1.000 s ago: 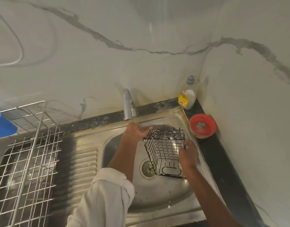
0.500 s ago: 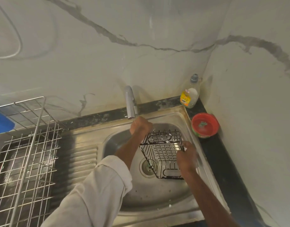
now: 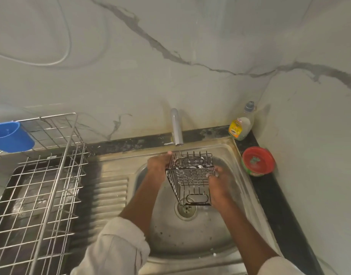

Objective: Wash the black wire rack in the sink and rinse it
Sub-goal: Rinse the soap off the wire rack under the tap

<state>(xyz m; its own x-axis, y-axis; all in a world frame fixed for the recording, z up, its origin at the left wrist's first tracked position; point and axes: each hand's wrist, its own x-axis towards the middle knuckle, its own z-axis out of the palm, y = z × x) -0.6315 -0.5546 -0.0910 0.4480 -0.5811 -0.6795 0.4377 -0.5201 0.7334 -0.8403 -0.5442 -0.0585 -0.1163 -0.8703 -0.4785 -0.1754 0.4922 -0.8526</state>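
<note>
A black wire rack (image 3: pixel 191 178) hangs tilted over the round steel sink (image 3: pixel 192 233), its far end right under the tap (image 3: pixel 176 129). White soap foam clings to its upper wires. My left hand (image 3: pixel 159 162) grips the rack's far left corner. Along the right side, my right hand (image 3: pixel 218 184) holds the rack with its fingers curled round the wires. The drain (image 3: pixel 186 210) shows just below the rack's near end.
A steel wire dish drainer (image 3: pixel 37 193) with a blue plastic cup (image 3: pixel 11 138) stands on the left. A dish soap bottle (image 3: pixel 241 124) and a red bowl (image 3: pixel 258 161) sit on the black counter at the right corner. Marble wall behind and to the right.
My left hand went up to the tap and came back to the rack's far left corner. Both hands have lifted the rack's far end under the spout.
</note>
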